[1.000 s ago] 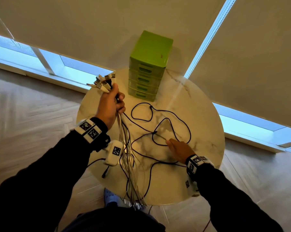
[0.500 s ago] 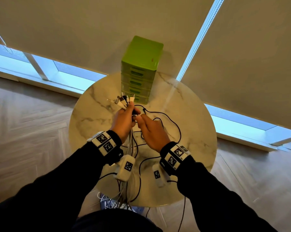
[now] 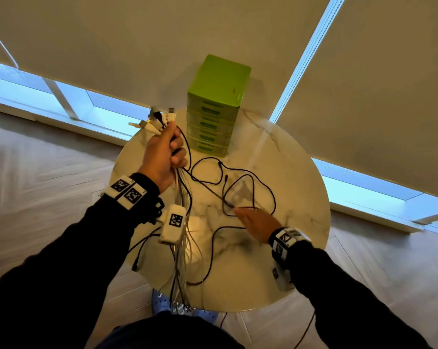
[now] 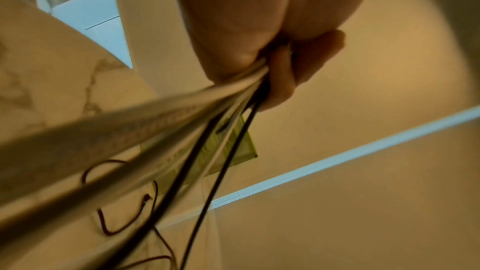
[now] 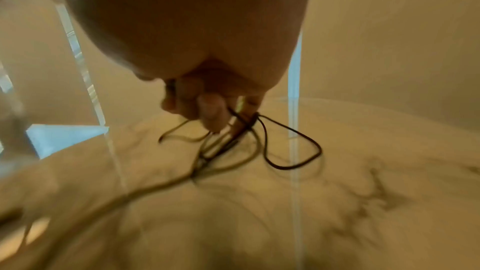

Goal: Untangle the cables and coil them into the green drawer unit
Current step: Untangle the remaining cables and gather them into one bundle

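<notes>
My left hand [image 3: 162, 157] [image 4: 272, 69] is raised above the table's left side and grips a bundle of white and black cables [image 3: 183, 222] [image 4: 155, 130]. Their plugs [image 3: 157, 120] stick up out of the fist, and the strands hang down past the table's near edge. My right hand [image 3: 255, 220] [image 5: 207, 110] lies low on the round marble table [image 3: 288, 248], its fingertips pinching a loose black cable [image 3: 270, 192] [image 5: 298, 147] that loops over the middle. The green drawer unit [image 3: 220, 84] [image 4: 246, 151] stands at the far edge with all its drawers closed.
Roller blinds hang right behind the table, with bright window strips below them. Wooden floor surrounds the table. Blue shoes [image 3: 160, 303] show under the near edge, where the hanging cable ends dangle. A thin black lead [image 3: 142, 250] droops off the table's left side.
My right hand has left my left hand and dropped back to the black cable on the table. My left hand has risen and moved left with the bundle.
</notes>
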`<action>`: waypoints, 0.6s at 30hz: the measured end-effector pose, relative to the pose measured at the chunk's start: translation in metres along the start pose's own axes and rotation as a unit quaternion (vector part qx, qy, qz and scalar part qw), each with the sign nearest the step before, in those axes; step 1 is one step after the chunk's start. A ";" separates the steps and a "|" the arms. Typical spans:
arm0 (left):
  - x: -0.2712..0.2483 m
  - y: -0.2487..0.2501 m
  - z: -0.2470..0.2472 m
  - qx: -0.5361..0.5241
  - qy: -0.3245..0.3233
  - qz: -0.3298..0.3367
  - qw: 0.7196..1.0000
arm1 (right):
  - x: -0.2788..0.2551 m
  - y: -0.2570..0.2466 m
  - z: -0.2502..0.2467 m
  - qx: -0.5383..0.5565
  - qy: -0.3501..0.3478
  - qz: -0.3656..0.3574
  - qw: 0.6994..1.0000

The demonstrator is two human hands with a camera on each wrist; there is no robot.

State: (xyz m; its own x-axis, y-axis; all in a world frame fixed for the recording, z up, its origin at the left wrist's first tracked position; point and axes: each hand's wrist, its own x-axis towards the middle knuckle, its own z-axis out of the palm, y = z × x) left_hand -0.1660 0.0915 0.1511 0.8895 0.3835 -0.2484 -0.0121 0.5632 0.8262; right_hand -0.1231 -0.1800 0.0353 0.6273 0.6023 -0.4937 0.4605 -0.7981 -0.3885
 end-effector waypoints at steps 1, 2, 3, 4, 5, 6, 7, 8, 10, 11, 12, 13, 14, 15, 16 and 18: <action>-0.002 -0.003 0.001 0.032 -0.011 0.002 0.999 | 0.008 0.001 -0.010 0.013 0.035 0.040 0.999; -0.004 -0.008 0.003 0.069 -0.020 0.003 0.997 | 0.015 -0.003 -0.021 0.030 0.069 0.068 0.995; -0.006 -0.014 0.005 0.102 -0.030 0.002 0.994 | 0.023 -0.009 -0.033 0.045 0.099 0.078 0.991; -0.009 -0.022 0.008 0.127 -0.042 0.000 0.991 | 0.030 -0.016 -0.044 0.057 0.136 0.074 0.986; -0.012 -0.030 0.011 0.146 -0.053 -0.004 0.988 | 0.037 -0.024 -0.055 0.068 0.171 0.063 0.981; -0.014 -0.037 0.013 0.165 -0.059 -0.007 0.984 | 0.040 -0.034 -0.064 0.089 0.204 0.045 0.974; -0.016 -0.045 0.015 0.183 -0.056 -0.013 0.981 | 0.042 -0.046 -0.072 0.120 0.230 0.024 0.966; -0.017 -0.051 0.016 0.193 -0.044 -0.023 0.980 | 0.042 -0.058 -0.078 0.156 0.245 0.000 0.957; -0.017 -0.059 0.020 0.191 -0.011 -0.055 0.980 | 0.039 -0.082 -0.084 0.221 0.255 -0.059 0.939; -0.017 -0.061 0.021 0.183 0.004 -0.071 0.981 | 0.034 -0.093 -0.085 0.237 0.252 -0.088 0.934; -0.016 -0.061 0.022 0.172 0.012 -0.081 0.982 | 0.031 -0.100 -0.084 0.242 0.243 -0.113 0.933; -0.016 -0.060 0.024 0.163 0.012 -0.085 0.983 | 0.029 -0.105 -0.082 0.242 0.226 -0.134 0.934; -0.015 -0.059 0.025 0.156 0.007 -0.082 0.984 | 0.026 -0.109 -0.080 0.241 0.204 -0.151 0.937; -0.016 -0.057 0.026 0.152 0.001 -0.073 0.986 | 0.023 -0.111 -0.077 0.241 0.185 -0.166 0.938; -0.016 -0.057 0.027 0.150 0.000 -0.062 0.987 | 0.022 -0.111 -0.074 0.245 0.172 -0.178 0.938; -0.015 -0.058 0.027 0.147 0.015 -0.045 0.988 | 0.019 -0.109 -0.067 0.266 0.161 -0.195 0.930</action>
State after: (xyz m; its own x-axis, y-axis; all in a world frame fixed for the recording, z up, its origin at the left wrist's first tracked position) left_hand -0.1666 0.0332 0.1209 0.8670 0.3649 -0.3393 0.2045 0.3605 0.9101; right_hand -0.1190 -0.0824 0.1207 0.6726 0.7399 -0.0096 0.3694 -0.3470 -0.8620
